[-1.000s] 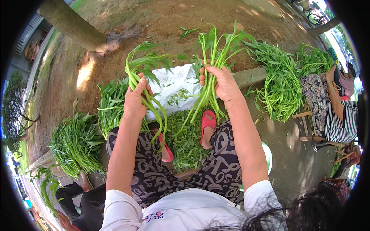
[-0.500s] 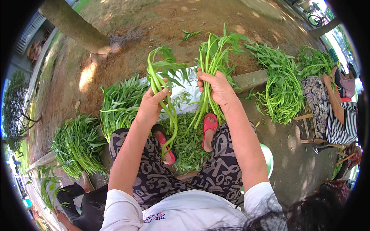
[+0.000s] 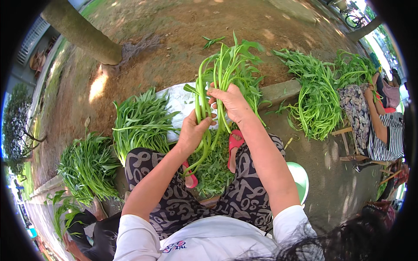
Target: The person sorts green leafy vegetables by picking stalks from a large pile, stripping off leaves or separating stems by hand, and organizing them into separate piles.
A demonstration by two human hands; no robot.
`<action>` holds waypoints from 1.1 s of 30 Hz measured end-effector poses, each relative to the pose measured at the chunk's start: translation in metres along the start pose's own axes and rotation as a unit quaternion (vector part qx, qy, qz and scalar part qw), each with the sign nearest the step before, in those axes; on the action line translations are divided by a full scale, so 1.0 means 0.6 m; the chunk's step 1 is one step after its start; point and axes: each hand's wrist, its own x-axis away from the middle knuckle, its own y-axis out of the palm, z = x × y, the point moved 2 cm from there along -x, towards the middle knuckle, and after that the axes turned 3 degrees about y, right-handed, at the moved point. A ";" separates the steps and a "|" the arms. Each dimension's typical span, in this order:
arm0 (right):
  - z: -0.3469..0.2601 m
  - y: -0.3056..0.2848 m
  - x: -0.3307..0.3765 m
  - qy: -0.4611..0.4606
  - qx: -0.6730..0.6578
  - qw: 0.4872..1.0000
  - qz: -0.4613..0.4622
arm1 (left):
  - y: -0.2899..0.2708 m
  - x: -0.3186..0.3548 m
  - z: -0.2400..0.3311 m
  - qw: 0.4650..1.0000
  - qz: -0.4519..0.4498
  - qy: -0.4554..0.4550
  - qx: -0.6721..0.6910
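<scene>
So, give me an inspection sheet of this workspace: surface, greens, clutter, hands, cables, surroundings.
Surface: bare earth and a white sheet, partly covered.
Greens: long leafy stalks, held; piles of greens lie left and right.
Clutter: loose leaves between the pink sandals.
Hands: left hand and right hand close together, each gripping stalks.
Cables: nothing seen.
Surroundings: tree trunk at upper left; pale green rounded object, partly hidden; person in a striped top at right; another person's dark-clad legs at lower left.

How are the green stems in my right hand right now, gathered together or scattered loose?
Gathered together: your right hand grips the green stems in one bunch, with leaves fanning out beyond the grip.
</scene>
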 end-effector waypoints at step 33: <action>-0.022 -0.017 0.018 -0.019 0.011 0.999 -0.029 | -0.075 -0.029 -0.034 0.974 0.173 -0.122 0.078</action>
